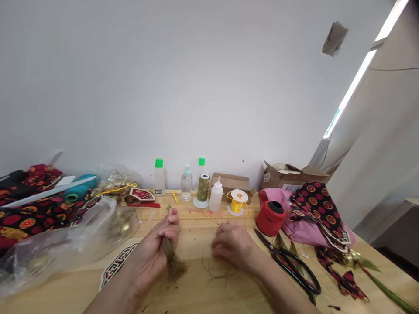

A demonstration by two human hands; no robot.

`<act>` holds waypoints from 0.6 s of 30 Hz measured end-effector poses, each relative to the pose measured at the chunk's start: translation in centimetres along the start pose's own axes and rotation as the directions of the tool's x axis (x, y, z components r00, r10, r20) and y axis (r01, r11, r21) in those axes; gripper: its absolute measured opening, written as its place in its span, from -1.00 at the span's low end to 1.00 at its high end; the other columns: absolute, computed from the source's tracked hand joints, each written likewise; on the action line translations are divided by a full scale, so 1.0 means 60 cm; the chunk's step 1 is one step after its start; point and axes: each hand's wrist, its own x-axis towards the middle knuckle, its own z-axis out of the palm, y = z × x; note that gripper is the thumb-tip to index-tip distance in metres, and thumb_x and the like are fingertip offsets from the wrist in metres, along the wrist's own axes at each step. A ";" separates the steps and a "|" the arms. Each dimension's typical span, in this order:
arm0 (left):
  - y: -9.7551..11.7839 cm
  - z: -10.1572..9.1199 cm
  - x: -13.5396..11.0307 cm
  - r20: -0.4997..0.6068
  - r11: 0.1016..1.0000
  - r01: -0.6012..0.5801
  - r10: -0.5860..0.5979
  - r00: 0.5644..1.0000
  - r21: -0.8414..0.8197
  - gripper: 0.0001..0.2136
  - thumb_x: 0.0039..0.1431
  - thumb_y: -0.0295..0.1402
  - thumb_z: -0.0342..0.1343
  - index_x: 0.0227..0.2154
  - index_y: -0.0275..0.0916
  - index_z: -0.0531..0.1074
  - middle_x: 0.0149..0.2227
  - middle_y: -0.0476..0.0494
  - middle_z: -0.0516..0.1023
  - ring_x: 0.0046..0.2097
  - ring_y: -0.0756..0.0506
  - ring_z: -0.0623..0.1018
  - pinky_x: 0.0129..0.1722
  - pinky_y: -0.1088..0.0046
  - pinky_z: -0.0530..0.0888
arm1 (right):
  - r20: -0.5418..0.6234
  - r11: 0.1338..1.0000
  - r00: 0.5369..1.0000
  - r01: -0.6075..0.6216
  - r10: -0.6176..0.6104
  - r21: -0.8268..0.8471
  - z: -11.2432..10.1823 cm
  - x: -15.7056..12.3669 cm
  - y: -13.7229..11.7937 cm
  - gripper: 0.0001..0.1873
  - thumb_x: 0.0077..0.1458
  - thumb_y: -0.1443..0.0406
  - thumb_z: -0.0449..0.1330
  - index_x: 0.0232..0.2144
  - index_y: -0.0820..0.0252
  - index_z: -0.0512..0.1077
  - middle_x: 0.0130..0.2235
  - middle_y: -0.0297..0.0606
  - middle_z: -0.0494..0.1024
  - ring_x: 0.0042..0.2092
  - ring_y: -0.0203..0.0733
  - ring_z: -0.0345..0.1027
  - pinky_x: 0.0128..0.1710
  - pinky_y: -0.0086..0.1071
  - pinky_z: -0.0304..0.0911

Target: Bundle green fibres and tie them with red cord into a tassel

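My left hand [157, 246] is closed around an olive-green thread tassel [173, 261]. Its tied top pokes out above my fingers, and the loose strands fan out below. To the right, my right hand [234, 244] hovers low over the table with its fingers pinched together. A thin olive thread [219, 276] loops down from about its fingertips, whose grip is partly hidden. Black-handled scissors [288, 261] lie just right of my right forearm, blades pointing away. Behind my hands stands a spool of olive thread [203, 188].
Along the wall are green-capped bottles [159, 179], a spray bottle [186, 185], a white squeeze bottle [216, 196] and a yellow cord spool [237, 204]. A red thread cone [271, 218] and patterned fabric [314, 203] sit right. Plastic bags [81, 237] cover the left, beside a patterned cutout [118, 264].
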 end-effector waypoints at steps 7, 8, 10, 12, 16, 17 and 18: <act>-0.020 -0.018 -0.006 -0.104 0.952 0.034 -0.002 0.995 0.304 -0.79 0.12 -0.61 -0.20 -0.48 -0.38 0.32 -0.58 0.04 0.28 -0.73 0.24 0.23 -0.73 0.77 0.37 | 0.102 0.994 0.993 -0.044 0.055 -0.105 -0.027 -0.024 0.022 -0.86 -0.17 0.49 0.12 -0.61 0.21 0.43 -0.52 -0.33 0.44 -0.41 -0.30 0.24 -0.40 -0.48 0.08; -0.020 -0.019 -0.006 -0.112 0.948 0.041 -0.005 0.994 0.317 -0.80 0.11 -0.62 -0.17 -0.49 -0.38 0.33 -0.57 0.04 0.28 -0.72 0.24 0.23 -0.72 0.77 0.38 | 0.136 0.995 0.989 -0.039 0.052 -0.094 -0.036 -0.031 0.028 -0.85 -0.18 0.49 0.13 -0.64 0.21 0.42 -0.55 -0.34 0.43 -0.43 -0.31 0.24 -0.42 -0.49 0.09; -0.020 -0.022 -0.005 -0.123 0.943 0.050 -0.010 0.992 0.329 -0.82 0.09 -0.62 -0.14 -0.50 -0.38 0.34 -0.57 0.03 0.29 -0.72 0.24 0.24 -0.72 0.77 0.38 | 0.212 0.999 0.976 -0.041 0.047 -0.036 -0.053 -0.041 0.035 -0.86 -0.17 0.47 0.15 -0.64 0.20 0.42 -0.54 -0.36 0.44 -0.43 -0.31 0.26 -0.43 -0.50 0.10; -0.020 -0.026 -0.002 -0.116 0.941 0.054 -0.016 0.993 0.335 -0.84 0.08 -0.61 -0.11 -0.50 -0.39 0.35 -0.57 0.02 0.29 -0.71 0.24 0.24 -0.71 0.77 0.38 | 0.214 0.998 0.975 -0.061 0.053 0.030 -0.060 -0.042 0.033 -0.92 -0.15 0.43 0.17 -0.59 0.19 0.43 -0.49 -0.35 0.46 -0.40 -0.30 0.27 -0.40 -0.49 0.12; -0.021 -0.034 0.003 -0.092 0.940 0.069 -0.040 0.995 0.335 -0.87 0.06 -0.60 -0.07 -0.50 -0.40 0.36 -0.56 0.01 0.30 -0.70 0.24 0.25 -0.68 0.77 0.39 | 0.076 0.996 0.996 -0.045 0.038 0.079 -0.033 -0.024 0.006 -0.94 -0.13 0.39 0.19 -0.49 0.18 0.44 -0.44 -0.33 0.45 -0.34 -0.29 0.27 -0.34 -0.47 0.12; -0.022 -0.035 0.003 -0.095 0.940 0.071 -0.041 0.995 0.334 -0.87 0.06 -0.61 -0.06 -0.51 -0.40 0.36 -0.56 0.00 0.30 -0.70 0.24 0.24 -0.68 0.77 0.39 | 0.077 0.997 0.997 -0.033 0.027 0.075 -0.021 -0.018 -0.003 -0.94 -0.13 0.39 0.19 -0.50 0.18 0.44 -0.45 -0.33 0.44 -0.35 -0.29 0.27 -0.34 -0.47 0.12; -0.022 -0.036 0.004 -0.101 0.940 0.070 -0.038 0.994 0.334 -0.87 0.06 -0.61 -0.07 -0.50 -0.40 0.36 -0.55 0.00 0.30 -0.69 0.24 0.24 -0.68 0.77 0.39 | 0.082 0.997 0.997 -0.022 0.016 0.067 -0.009 -0.014 -0.013 -0.95 -0.13 0.37 0.20 -0.49 0.17 0.45 -0.45 -0.33 0.44 -0.35 -0.30 0.27 -0.35 -0.48 0.12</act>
